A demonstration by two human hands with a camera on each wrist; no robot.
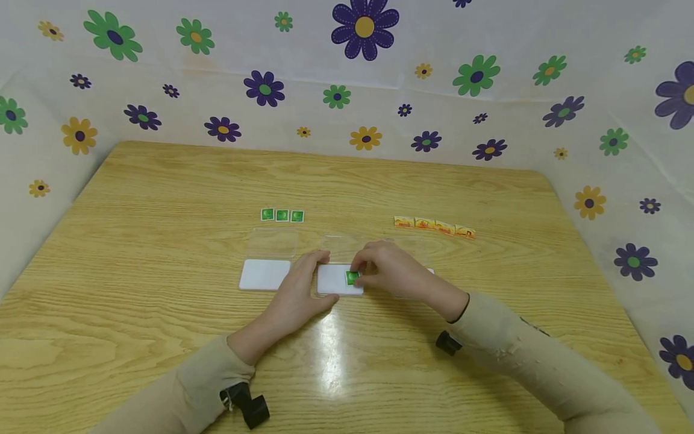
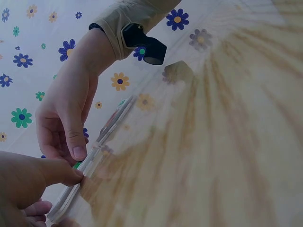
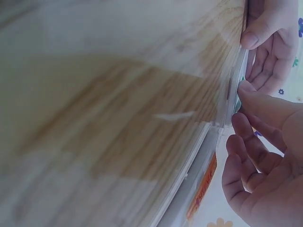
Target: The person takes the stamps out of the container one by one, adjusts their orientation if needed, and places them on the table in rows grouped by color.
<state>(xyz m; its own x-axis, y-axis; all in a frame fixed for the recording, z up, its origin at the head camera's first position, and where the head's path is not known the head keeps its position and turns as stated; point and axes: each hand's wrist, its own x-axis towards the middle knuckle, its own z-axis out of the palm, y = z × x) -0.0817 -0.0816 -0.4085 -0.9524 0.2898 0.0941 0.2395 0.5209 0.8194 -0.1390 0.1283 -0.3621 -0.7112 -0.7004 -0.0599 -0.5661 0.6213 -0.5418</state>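
On a white card (image 1: 332,279), small green square (image 1: 352,278), pale-edged, pinched by right hand (image 1: 393,269), left hand (image 1: 297,293) gripping card.

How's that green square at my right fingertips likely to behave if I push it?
The green square looks thin, so it's probably light and may bend easily. Its flat shape makes rolling unlikely. The white panel beneath looks smooth, so the square could slide, though I can't tell whether it's sticky-backed.
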